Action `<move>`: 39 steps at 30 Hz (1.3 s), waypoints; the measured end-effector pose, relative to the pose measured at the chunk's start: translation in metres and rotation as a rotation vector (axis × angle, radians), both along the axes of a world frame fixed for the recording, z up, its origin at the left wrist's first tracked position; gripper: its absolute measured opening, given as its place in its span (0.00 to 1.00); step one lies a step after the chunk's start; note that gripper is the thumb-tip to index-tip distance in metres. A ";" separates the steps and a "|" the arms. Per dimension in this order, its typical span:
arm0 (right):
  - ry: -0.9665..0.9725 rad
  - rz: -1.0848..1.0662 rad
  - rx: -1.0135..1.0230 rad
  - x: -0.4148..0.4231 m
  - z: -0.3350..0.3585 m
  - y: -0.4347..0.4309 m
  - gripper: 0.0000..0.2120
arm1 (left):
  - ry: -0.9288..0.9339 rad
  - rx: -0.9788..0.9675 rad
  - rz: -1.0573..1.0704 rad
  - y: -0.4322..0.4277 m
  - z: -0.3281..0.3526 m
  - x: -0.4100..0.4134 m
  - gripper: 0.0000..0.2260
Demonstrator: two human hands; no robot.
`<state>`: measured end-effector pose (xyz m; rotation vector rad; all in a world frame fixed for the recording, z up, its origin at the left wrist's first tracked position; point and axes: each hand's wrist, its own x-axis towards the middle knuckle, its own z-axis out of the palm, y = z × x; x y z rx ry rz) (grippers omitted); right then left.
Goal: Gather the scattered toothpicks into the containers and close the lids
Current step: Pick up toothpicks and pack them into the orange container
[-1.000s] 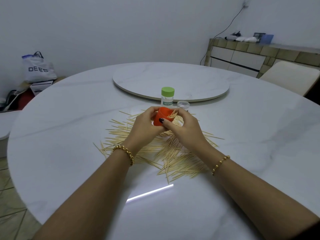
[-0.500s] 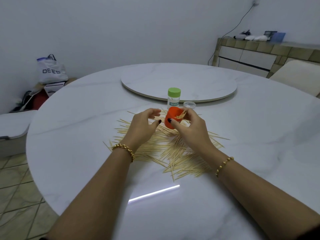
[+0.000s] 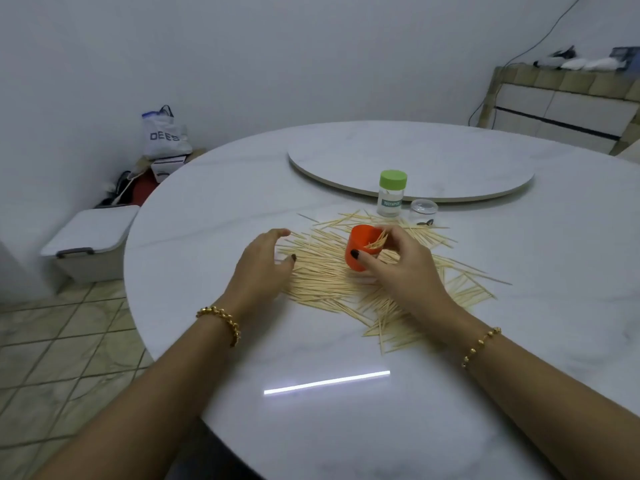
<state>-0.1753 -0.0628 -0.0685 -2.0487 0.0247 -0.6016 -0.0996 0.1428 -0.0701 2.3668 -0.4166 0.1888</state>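
Many wooden toothpicks (image 3: 332, 278) lie scattered in a heap on the white marble table (image 3: 346, 410). My right hand (image 3: 401, 268) grips an orange container (image 3: 360, 247), tilted over the heap, with a few toothpicks sticking out of its mouth. My left hand (image 3: 263, 265) hovers at the left edge of the heap with fingers loosely spread and thumb apart, holding nothing. Behind the heap a clear container with a green lid (image 3: 392, 192) stands upright and closed. Next to it lies a clear lid (image 3: 424, 206).
A round lazy Susan (image 3: 408, 161) sits at the table's centre, behind the containers. On the floor at left are a white lidded bin (image 3: 91, 233) and a white bag (image 3: 162, 135). A tiled counter (image 3: 568, 102) stands at the far right.
My left hand let go of the orange container and moved left to the edge of the heap. My right hand kept the container. The view has shifted left.
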 end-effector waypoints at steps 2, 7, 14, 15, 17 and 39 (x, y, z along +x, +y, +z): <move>0.003 0.000 -0.013 0.000 -0.001 0.001 0.17 | 0.072 0.142 0.043 0.004 -0.005 -0.002 0.28; 0.015 -0.009 -0.022 -0.001 -0.001 -0.002 0.18 | 0.210 0.417 0.135 -0.001 -0.015 -0.009 0.36; 0.019 -0.046 -0.018 0.001 0.000 -0.010 0.18 | 0.131 0.432 0.012 -0.038 -0.015 0.004 0.36; 0.017 -0.052 -0.021 0.001 0.000 -0.012 0.18 | 0.122 0.429 -0.011 -0.044 -0.015 0.005 0.36; 0.015 -0.067 -0.015 0.002 0.000 -0.015 0.17 | 0.111 0.426 -0.055 -0.058 -0.016 0.007 0.35; 0.051 -0.094 -0.037 0.005 0.001 -0.025 0.19 | 0.145 0.374 -0.090 -0.052 -0.006 0.098 0.26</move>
